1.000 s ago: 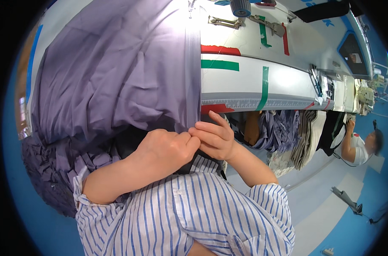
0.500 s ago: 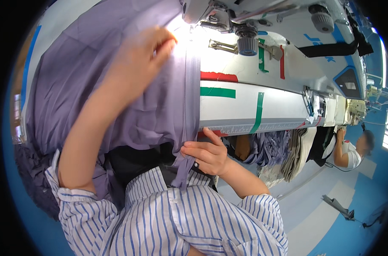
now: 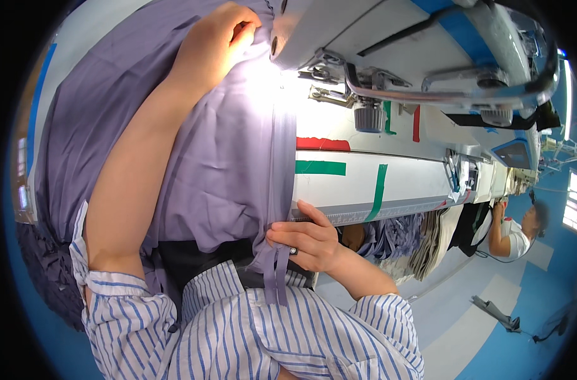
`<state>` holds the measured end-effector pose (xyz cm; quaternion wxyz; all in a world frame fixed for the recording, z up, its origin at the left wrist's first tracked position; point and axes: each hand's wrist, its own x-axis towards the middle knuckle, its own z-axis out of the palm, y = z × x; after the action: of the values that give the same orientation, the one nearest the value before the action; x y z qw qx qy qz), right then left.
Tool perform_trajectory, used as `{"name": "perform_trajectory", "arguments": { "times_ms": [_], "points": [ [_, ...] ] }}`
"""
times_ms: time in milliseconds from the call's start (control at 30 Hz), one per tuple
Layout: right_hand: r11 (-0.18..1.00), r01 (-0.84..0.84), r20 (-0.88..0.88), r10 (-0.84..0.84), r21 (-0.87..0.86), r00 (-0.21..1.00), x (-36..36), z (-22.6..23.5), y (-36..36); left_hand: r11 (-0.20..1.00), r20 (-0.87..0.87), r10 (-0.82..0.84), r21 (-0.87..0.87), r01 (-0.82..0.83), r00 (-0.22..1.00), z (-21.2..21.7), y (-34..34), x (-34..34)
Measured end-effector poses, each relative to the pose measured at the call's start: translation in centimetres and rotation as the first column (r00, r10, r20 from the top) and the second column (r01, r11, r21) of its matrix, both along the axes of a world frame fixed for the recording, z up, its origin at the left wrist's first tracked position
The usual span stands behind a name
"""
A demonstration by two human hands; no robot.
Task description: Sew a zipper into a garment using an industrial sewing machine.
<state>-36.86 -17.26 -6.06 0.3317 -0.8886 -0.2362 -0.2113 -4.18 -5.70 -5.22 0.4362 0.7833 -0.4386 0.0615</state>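
Note:
A large piece of purple fabric (image 3: 206, 171) lies over the left of the sewing table, its right edge running in a long folded strip beside the needle area. At the far end, left of the sewing machine head (image 3: 339, 38), my left hand (image 3: 218, 41) is closed, with thumb and fingertips pinching at the fabric. My right hand (image 3: 310, 240) grips the near end of the strip at the table's front edge, its index finger reaching onto the ruler. Two loose strip ends (image 3: 275, 278) hang below it, against my striped shirt. Bright lamplight washes out the needle and presser foot.
The white machine bed (image 3: 377, 171) carries red and green tape marks and a ruler (image 3: 352, 214) along its front edge. Several folded cloths (image 3: 402, 237) hang beyond it. At the right, another person (image 3: 519, 234) works. Darker fabric (image 3: 47, 272) is piled at the left.
My left hand has moved away from me, to the fabric's far end. My right hand stays at the strip, where two ends now hang. The machine head appears larger and shifted in view.

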Motion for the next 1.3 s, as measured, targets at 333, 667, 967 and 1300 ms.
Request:
{"name": "perform_trajectory", "arguments": {
  "times_ms": [333,667,967,1300],
  "points": [
    [0.998,0.058,-0.055,-0.06,-0.033,0.997,2.3,1.4,-0.8,1.0,0.229,-0.003,0.013,0.0,0.973,0.4,-0.4,1.8],
    [0.984,0.18,0.124,-0.178,-0.001,0.976,-0.4,-1.5,1.2,0.774,0.003,-0.373,0.553,0.309,0.928,4.0,8.7,-17.7],
    [0.95,0.286,0.129,-0.302,0.13,0.945,-1.3,-2.5,2.1,0.93,0.2,-0.363,0.127,0.344,0.91,2.9,8.3,-24.1],
    [0.956,0.292,0.162,-0.292,0.026,0.943,-2.7,-2.3,2.3,0.952,0.139,-0.145,-0.251,0.176,0.98,2.6,12.0,-23.2]
  ]
}}
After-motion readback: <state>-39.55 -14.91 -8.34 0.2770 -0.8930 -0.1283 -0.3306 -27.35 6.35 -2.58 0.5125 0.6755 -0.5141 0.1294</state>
